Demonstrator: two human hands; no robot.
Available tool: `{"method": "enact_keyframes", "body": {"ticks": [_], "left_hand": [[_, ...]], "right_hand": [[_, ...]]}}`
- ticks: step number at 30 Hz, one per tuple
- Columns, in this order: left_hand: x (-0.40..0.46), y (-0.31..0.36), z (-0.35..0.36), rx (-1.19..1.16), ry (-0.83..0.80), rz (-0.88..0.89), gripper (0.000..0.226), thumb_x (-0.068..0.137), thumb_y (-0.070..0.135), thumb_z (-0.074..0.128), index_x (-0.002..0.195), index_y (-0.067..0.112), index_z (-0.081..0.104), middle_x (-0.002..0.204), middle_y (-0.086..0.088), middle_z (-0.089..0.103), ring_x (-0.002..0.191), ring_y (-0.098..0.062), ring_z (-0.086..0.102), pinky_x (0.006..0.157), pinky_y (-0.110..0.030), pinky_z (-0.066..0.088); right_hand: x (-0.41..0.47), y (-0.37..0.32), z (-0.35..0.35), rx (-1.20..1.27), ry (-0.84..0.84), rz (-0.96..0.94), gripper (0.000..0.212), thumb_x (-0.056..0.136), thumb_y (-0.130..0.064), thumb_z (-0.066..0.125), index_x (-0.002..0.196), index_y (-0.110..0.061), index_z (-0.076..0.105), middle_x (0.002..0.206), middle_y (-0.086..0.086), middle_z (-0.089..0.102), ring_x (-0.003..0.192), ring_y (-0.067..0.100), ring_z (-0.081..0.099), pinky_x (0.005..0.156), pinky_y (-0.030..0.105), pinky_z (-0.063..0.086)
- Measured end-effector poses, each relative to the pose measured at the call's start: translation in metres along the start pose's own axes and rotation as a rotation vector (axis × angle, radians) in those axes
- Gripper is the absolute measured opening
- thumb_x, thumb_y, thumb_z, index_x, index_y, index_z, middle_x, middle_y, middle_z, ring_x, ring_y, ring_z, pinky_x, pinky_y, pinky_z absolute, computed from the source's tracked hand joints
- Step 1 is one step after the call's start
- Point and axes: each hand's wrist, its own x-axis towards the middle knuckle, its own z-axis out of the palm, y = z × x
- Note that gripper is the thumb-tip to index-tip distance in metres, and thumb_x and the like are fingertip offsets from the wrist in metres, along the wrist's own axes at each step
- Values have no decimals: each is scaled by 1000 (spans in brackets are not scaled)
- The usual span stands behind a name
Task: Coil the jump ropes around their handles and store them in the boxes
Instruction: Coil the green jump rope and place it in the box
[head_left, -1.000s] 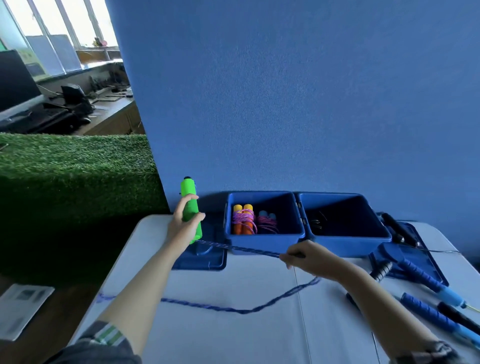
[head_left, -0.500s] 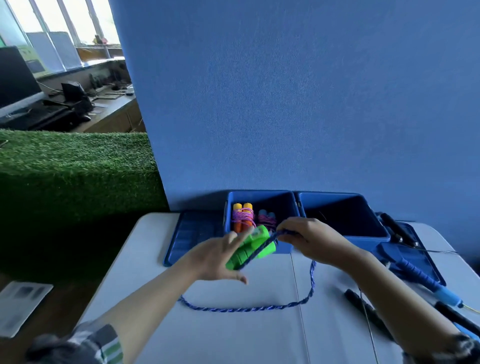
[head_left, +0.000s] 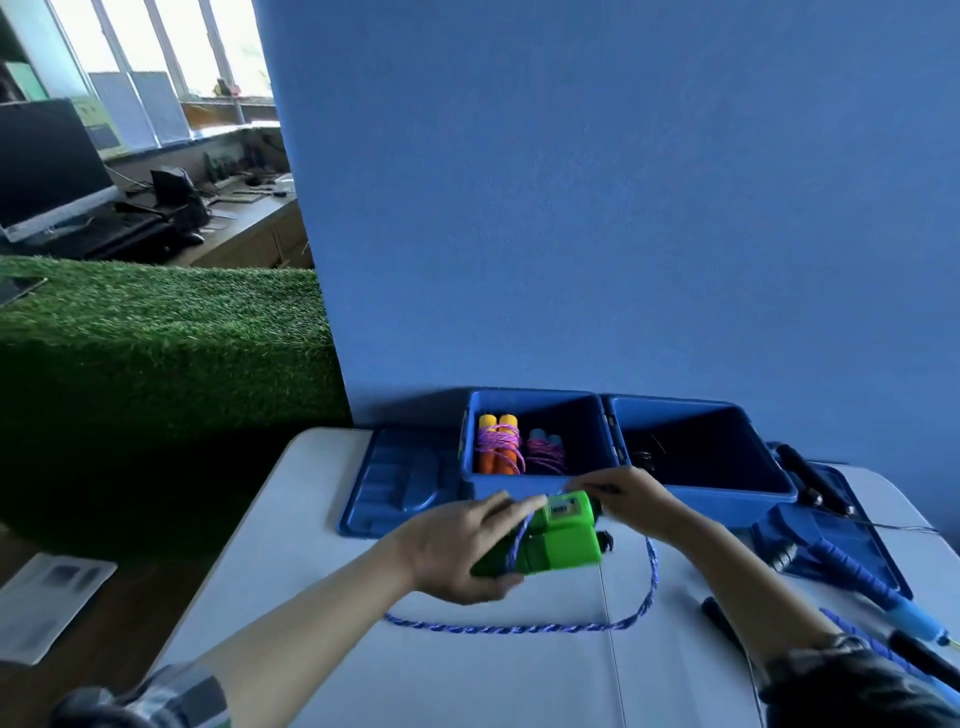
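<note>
Head view. Left hand (head_left: 457, 551) gripping paired glossy green plastic jump-rope handles (head_left: 550, 540), long axis crosswise, far ends toward right hand (head_left: 623, 499). One turn of braided blue-violet cord (head_left: 519, 627) over handles beside left fingers; remainder slack in a loop on white table (head_left: 467, 675) below both hands. Right hand pinching cord just beyond handle ends. Open blue plastic box (head_left: 540, 488) directly behind.

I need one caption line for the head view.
Left hand holds green handles while right hand winds blue rope.
</note>
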Motion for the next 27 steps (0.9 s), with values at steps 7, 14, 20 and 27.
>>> {"method": "enact_keyframes", "body": {"ticks": [7,14,20,27], "left_hand": [[13,-15,-10,-235,219,-376,73,86,54,41,150,25,19,124,-3,47,98,-26,58,79,-35,46],[21,-35,-13,-98,447,-774,79,74,63,35,140,19,32,108,-7,49,92,-34,59,73,-39,50],[21,-42,-14,-51,508,-893,71,75,59,43,130,15,40,107,-10,51,86,-37,61,65,-36,45],[11,-53,-8,137,345,-980,58,92,46,20,115,6,56,84,-15,57,56,-36,60,43,-32,40]], "right_hand": [[-4,2,50,210,9,111,16,94,-16,54,94,-23,68,52,-8,45,47,3,39,53,18,34],[-13,-26,88,94,-39,93,30,98,-29,45,92,-6,64,56,-7,51,45,1,43,56,22,37],[-32,-48,101,-23,-125,61,33,97,-30,40,74,-13,56,69,14,56,63,20,43,61,36,41],[-56,-75,88,-114,-120,-53,25,97,-36,40,80,-19,46,70,0,49,67,23,44,60,33,34]]}}
